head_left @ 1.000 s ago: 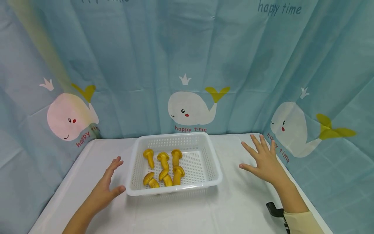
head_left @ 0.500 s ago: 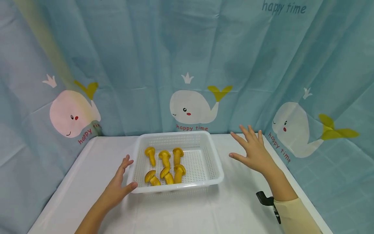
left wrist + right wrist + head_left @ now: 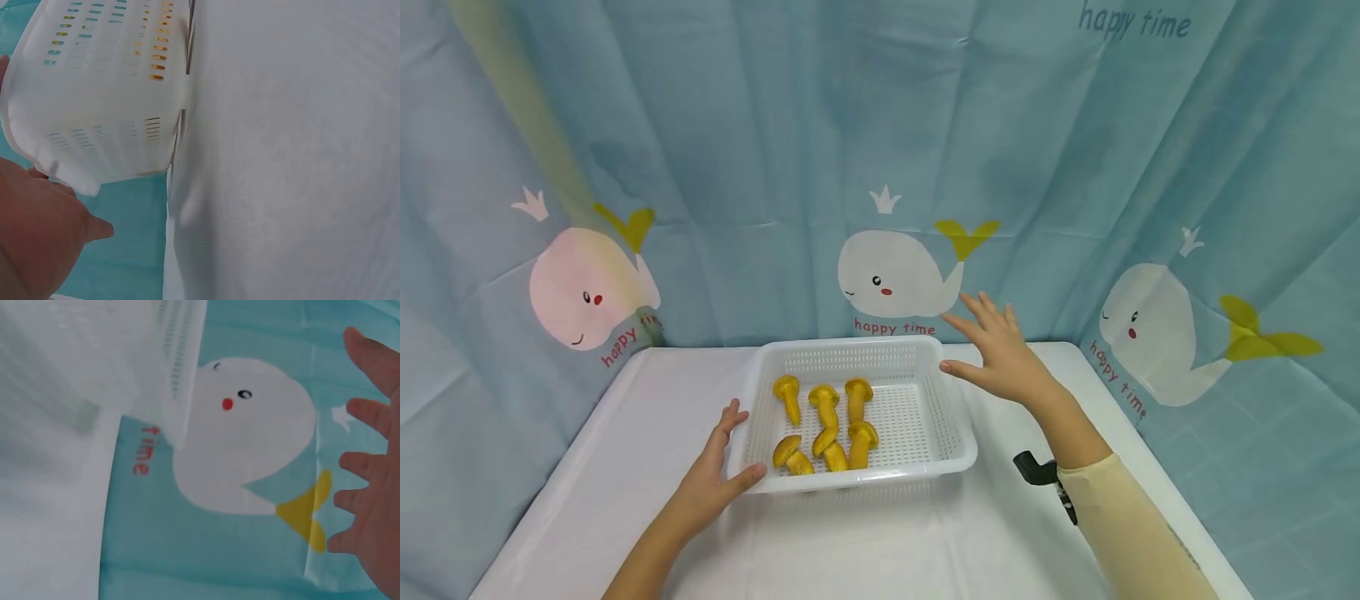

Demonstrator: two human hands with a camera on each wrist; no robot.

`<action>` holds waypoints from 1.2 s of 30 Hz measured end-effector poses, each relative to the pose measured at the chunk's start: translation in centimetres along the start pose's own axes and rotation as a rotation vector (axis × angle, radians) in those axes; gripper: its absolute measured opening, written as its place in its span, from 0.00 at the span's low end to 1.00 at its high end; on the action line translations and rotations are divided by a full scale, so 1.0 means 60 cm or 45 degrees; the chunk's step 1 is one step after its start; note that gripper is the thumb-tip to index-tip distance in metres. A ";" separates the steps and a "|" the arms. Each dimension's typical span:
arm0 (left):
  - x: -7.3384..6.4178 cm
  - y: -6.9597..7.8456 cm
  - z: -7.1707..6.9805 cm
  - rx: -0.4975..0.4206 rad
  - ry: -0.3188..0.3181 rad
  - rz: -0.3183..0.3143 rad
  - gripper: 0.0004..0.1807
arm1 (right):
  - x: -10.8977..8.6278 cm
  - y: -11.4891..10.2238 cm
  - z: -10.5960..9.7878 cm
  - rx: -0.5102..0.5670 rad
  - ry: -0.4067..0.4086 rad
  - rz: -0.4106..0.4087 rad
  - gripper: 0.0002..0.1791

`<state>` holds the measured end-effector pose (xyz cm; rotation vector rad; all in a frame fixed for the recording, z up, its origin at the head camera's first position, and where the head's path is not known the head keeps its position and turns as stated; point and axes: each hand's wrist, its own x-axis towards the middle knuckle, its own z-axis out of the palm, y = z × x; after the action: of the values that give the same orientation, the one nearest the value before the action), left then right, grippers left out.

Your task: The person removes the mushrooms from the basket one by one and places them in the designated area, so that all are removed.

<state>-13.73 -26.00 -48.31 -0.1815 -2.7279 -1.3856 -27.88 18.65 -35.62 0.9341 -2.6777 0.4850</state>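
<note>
A white perforated plastic basket [image 3: 895, 475] sits on the white table, with several yellow mushrooms [image 3: 825, 406] lying in two rows in its left and middle part. My left hand [image 3: 703, 487] is at the basket's left side, thumb at the front left corner and fingers along the left rim. The left wrist view has that hand [image 3: 40, 231] close beside the basket's outer wall [image 3: 94, 106]. Above the basket's right rim hovers my right hand [image 3: 1000, 354], fingers spread, holding nothing. The right wrist view puts this hand [image 3: 375, 475] apart from the basket [image 3: 119, 350].
Behind and on both sides of the white table [image 3: 850, 550] hangs a blue curtain [image 3: 737, 167] printed with whales. A black wrist device [image 3: 1036, 469] sticks out next to my right sleeve [image 3: 1127, 517]. The basket's right part shows bare mesh floor [image 3: 902, 421].
My right hand has moved left and up toward the basket's right rim. My left hand has moved right, up to the left rim. The mushrooms keep their arrangement.
</note>
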 end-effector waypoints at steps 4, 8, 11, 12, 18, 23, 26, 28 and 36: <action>-0.001 -0.005 0.001 -0.011 -0.001 0.001 0.52 | 0.039 -0.021 0.000 0.063 -0.052 -0.011 0.44; -0.004 -0.004 0.003 -0.027 0.015 0.006 0.51 | 0.076 -0.042 0.000 0.120 -0.102 -0.006 0.43; -0.006 -0.003 0.005 -0.038 0.033 0.016 0.50 | 0.103 -0.054 0.003 0.183 -0.133 -0.006 0.42; -0.006 -0.003 0.005 -0.044 0.039 0.018 0.50 | 0.112 -0.058 0.005 0.210 -0.142 -0.009 0.42; -0.008 -0.007 0.007 -0.070 0.067 0.063 0.49 | 0.154 -0.068 0.029 0.304 -0.175 -0.018 0.41; -0.009 -0.012 0.007 -0.066 0.078 0.070 0.49 | 0.179 -0.073 0.056 0.404 -0.166 -0.043 0.40; -0.009 -0.014 0.008 -0.077 0.078 0.070 0.49 | 0.191 -0.073 0.072 0.478 -0.158 -0.051 0.39; -0.010 -0.015 0.008 -0.088 0.077 0.079 0.49 | 0.198 -0.072 0.083 0.516 -0.166 -0.039 0.39; -0.007 -0.018 0.013 -0.088 0.074 0.071 0.48 | 0.215 -0.070 0.123 0.622 -0.211 0.022 0.40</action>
<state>-13.50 -26.07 -49.69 -0.2164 -2.6097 -1.4472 -36.01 5.56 -36.86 1.1156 -2.7658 1.1484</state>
